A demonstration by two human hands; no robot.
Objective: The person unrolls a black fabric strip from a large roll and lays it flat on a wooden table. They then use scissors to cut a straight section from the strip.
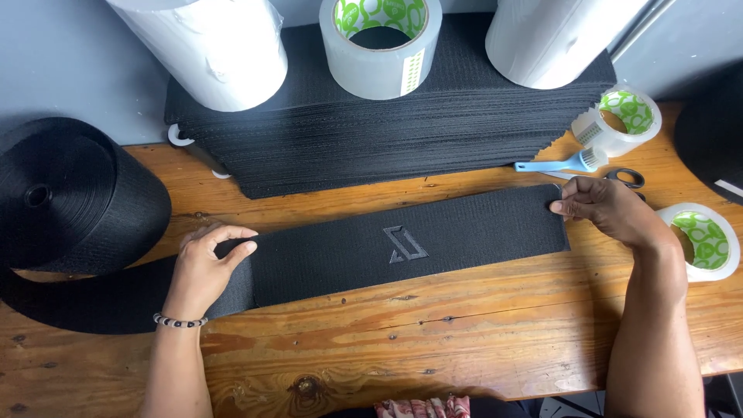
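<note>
A black strip (402, 248) with a raised emblem lies flat across the wooden table (433, 340), just in front of a stack (387, 131) of like black pieces. The left hand (203, 267) presses on the strip's left part, fingers loosely spread, holding nothing. The right hand (607, 209) pinches the strip's right end between fingertips. A big webbing roll (70, 193) sits at far left. Tape rolls (704, 240), a blue brush (561, 164) and scissors (625, 178) lie near the right hand
</note>
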